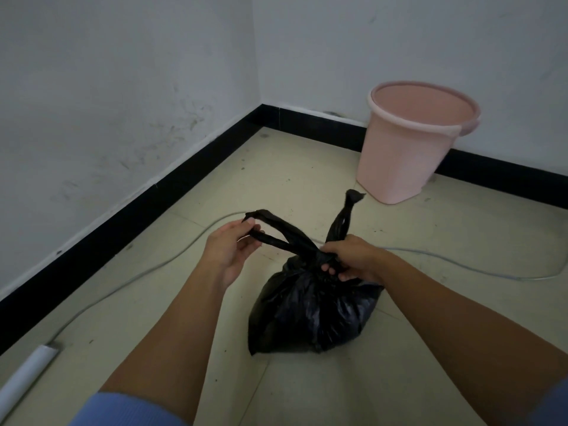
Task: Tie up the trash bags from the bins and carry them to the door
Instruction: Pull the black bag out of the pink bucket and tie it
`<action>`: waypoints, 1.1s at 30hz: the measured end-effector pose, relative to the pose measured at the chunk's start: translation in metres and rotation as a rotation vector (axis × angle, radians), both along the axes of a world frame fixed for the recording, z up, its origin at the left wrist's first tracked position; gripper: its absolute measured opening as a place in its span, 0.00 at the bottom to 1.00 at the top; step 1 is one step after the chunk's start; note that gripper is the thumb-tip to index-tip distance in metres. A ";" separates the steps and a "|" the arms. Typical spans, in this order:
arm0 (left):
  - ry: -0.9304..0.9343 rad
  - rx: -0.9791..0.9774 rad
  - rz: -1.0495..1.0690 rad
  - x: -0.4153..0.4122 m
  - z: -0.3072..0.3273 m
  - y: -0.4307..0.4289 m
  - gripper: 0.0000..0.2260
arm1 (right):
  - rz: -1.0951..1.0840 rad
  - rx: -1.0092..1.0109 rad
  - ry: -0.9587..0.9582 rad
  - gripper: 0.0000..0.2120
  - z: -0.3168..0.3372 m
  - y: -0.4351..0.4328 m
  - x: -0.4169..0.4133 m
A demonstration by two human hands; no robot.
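Observation:
A full black trash bag (310, 315) sits on the tiled floor in front of me. Its top is gathered into two twisted handles. My left hand (230, 250) pinches the end of the left handle and pulls it out to the left. My right hand (350, 259) grips the bag's neck where the two handles cross. The other handle sticks up and away behind my right hand, free at its tip. A pink plastic bin (408, 149) stands empty against the far wall, beyond the bag to the right.
Two white walls with black skirting meet in a corner ahead (261, 109). A grey cable (172, 259) runs across the floor behind the bag and curves right. A white pipe (24, 376) lies at the lower left. The floor is dusty.

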State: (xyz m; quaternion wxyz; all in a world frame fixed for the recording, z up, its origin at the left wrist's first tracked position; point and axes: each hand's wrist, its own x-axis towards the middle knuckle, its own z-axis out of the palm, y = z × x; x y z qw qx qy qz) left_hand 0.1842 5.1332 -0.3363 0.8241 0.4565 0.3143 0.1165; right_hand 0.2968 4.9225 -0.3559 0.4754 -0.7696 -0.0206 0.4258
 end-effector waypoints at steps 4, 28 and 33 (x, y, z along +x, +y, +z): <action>0.158 0.171 -0.236 -0.003 -0.007 -0.027 0.15 | -0.133 0.182 0.243 0.08 0.006 -0.009 0.007; 0.176 0.699 -0.538 0.006 0.015 -0.049 0.06 | 0.088 -0.169 -0.722 0.06 0.009 0.007 0.014; 0.163 0.726 -0.662 0.008 0.021 -0.057 0.09 | 0.091 -0.344 -1.169 0.08 -0.006 0.007 0.002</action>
